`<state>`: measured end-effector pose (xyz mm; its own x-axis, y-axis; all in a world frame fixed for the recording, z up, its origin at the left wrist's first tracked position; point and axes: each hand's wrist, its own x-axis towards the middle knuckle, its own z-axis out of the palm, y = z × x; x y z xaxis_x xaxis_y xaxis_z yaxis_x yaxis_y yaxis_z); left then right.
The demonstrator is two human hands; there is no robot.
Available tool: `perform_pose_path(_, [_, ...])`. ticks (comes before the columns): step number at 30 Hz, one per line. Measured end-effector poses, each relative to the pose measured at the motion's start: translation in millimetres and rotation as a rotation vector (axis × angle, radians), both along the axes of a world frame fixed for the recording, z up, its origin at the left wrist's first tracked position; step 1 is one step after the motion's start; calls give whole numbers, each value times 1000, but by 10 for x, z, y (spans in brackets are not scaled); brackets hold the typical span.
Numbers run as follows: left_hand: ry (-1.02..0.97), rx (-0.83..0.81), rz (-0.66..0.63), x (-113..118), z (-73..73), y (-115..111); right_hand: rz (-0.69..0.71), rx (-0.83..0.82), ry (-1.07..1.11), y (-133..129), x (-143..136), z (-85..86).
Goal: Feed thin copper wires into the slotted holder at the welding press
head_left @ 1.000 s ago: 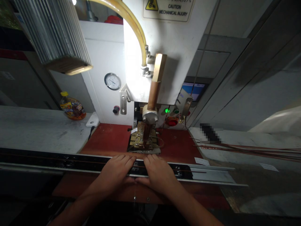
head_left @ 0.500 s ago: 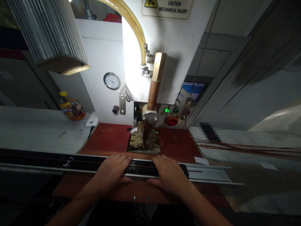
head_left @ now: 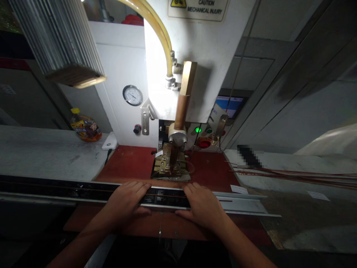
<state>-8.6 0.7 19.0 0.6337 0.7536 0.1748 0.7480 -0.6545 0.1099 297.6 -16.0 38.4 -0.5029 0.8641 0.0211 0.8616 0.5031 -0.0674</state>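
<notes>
channel point(head_left: 245, 207) laid crosswise along the near part of the red board point(head_left: 206, 169), run out past the board at left; its right end is left bare of the black strip point(head_left: 167, 197). strip seated inside the channel, thin rod point(head_left: 225, 201) laid lengthwise along it, rod tip seen past the right hand point(head_left: 205, 206). by the left hand point(head_left: 125, 199) the channel is gripped across its width: palm down, half curled, fingertips at the far rim, thumb at the near rim. by the right hand the channel is gripped likewise, half curled, fingers over the far rim, thumb near the close one. a stretch of strip is left exposed between the hands. just beyond, brass fixture point(head_left: 164, 163) set on the board, copper post point(head_left: 182, 111) mounted above, tilted. yellowish hose point(head_left: 164, 37) joined to fittings beside the post. on the white machine point(head_left: 122, 126): dial gauge point(head_left: 132, 95), lit green lamp point(head_left: 198, 130), red button point(head_left: 204, 143). bottle point(head_left: 85, 126), yellow-capped, stood on the left bench point(head_left: 50, 149) near a small white box point(head_left: 109, 142). copper rods point(head_left: 292, 178) bunched at right; dark item beside them pixelated, not identifiable.
</notes>
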Motion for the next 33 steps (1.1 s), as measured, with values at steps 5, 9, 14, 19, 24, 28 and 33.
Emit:
perform_pose_path(5, [14, -5, 7, 5, 23, -14, 23, 4, 1, 21, -5, -11])
perform_pose_path(9, [35, -37, 25, 67, 126, -39, 32, 6, 0, 27, -7, -5])
perform_pose_path(14, [24, -51, 45, 193, 257, -58, 22, 10, 19, 23, -31, -23])
perform_pose_path(19, [-19, -65, 27, 350, 307, -67, 19, 29, 35, 31, -111, -53])
perform_pose_path(24, [-52, -103, 14, 465, 303, -75, 38, 34, 54, 58, -307, -67])
perform_pose_path(28, [-67, -113, -3, 450, 198, -41, 39, 14, 79, 59, -467, -75])
perform_pose_path(33, [-44, -120, -2, 377, 64, 1, 18, -1, 92, 51, -514, -46])
